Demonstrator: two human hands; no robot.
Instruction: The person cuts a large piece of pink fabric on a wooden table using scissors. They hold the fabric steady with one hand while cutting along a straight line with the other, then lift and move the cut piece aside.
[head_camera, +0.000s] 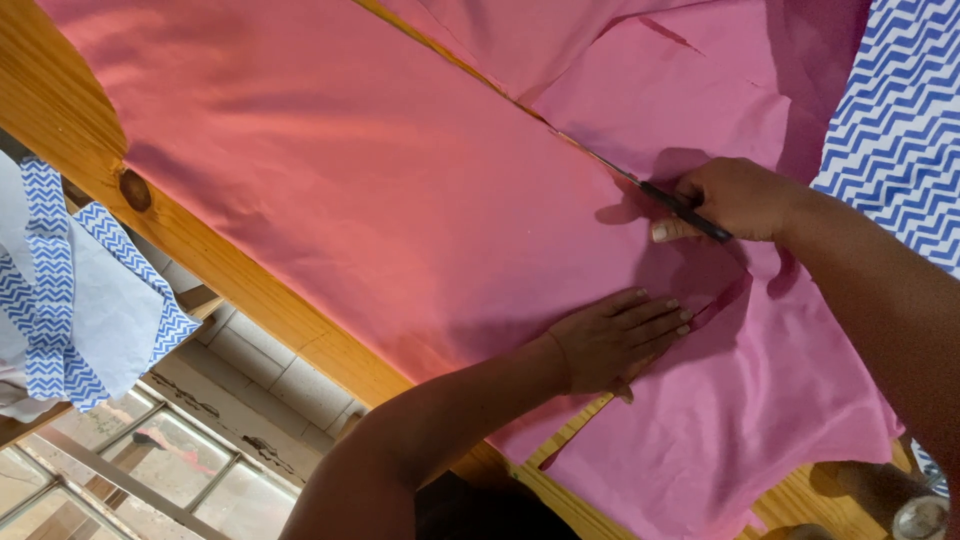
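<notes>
Head view. Nearest the camera, the left hand (615, 340) lies flat and open, palm down, fingers together, pressing the pink fabric (400, 200) onto the wooden tabletop (60, 110). It rests near the tabletop's near edge, just beside a loose cut flap of the same cloth.

Beyond it, the right hand (730, 197) is closed around the handles of a pair of dark scissors (670, 203). The blades point away from the hand along a long straight cut line running diagonally toward the far edge of the tabletop, where bare wood shows through the slit. Whether the blades are parted or closed cannot be told; they are thin and partly in shadow.

Pink fabric covers most of the tabletop, lying smooth on the wide panel left of the cut and rumpled where it hangs over the near edge below the right forearm.

Judgement on method: the holding hand is well placed, flat and clear of the blades, keeping the cloth taut beside the cut. Good practice is to keep the lower blade sliding on the wood, keep the cloth unlifted, and hold the fingers apart from the blade path.

Other items: blue-and-white zigzag cloth (900, 120) lies at the right side; a pale piece with matching zigzag trim (90, 310) hangs beyond the left edge, above a tiled floor (270, 375).
</notes>
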